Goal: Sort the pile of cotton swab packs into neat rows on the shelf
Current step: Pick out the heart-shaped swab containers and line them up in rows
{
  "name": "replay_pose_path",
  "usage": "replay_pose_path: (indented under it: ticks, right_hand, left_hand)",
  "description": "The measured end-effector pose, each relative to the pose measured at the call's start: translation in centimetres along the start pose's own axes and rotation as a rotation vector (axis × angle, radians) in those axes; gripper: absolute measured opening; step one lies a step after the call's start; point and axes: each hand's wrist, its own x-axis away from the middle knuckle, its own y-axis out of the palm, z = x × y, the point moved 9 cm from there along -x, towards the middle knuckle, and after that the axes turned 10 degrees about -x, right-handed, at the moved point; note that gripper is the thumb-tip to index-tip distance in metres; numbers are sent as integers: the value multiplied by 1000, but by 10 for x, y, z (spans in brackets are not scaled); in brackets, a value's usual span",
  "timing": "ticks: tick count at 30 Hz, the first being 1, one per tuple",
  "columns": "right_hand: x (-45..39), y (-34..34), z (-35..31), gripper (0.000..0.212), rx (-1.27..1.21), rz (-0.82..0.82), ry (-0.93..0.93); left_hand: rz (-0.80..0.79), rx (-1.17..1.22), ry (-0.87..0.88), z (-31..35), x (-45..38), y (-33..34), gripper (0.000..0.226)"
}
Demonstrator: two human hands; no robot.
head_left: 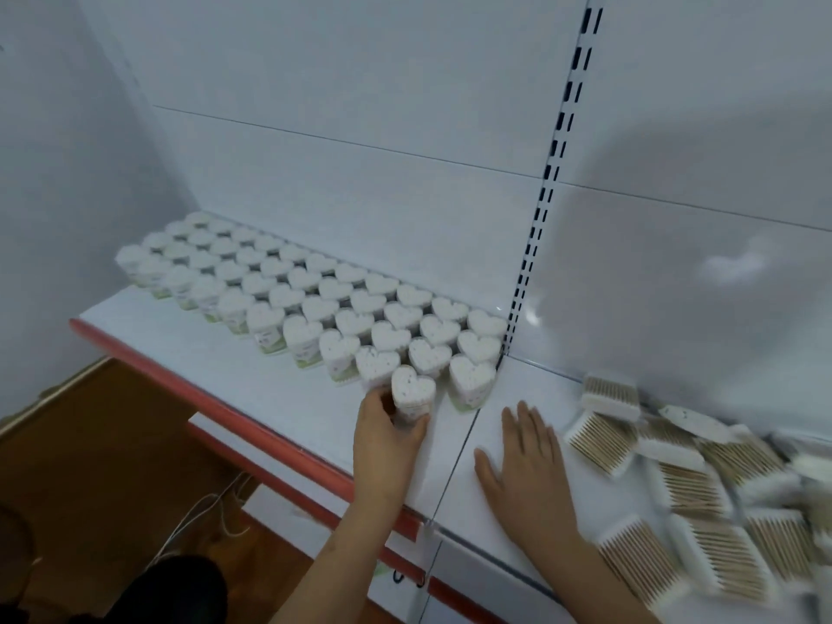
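A white metal shelf [252, 367] with a red front edge carries upright heart-shaped white cotton swab packs in neat rows [315, 290] against the back panel. The left hand [382, 436] grips one more upright heart-shaped pack [412, 394] at the front right end of the rows; placement appears in hand. The right hand [526, 461] lies flat, fingers spread, holding nothing. The unsorted pile of packs [675, 479] lies toppled to its right. Next: square this pack, then fetch another.
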Motion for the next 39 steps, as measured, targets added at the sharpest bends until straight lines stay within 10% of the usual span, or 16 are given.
replay_pose_path:
  ticks: [19, 29, 39]
  right_hand:
    - [-7, -4, 1, 80, -132, 89, 48]
    - [-39, -26, -28, 67, -670, 178, 67]
    - [-50, -17, -27, 55, -743, 183, 77]
  left_hand:
    - [150, 20, -42, 2, 9, -33, 43]
    - [189, -399, 524, 45, -10, -33, 49]
    - [135, -521, 608, 40, -12, -21, 45]
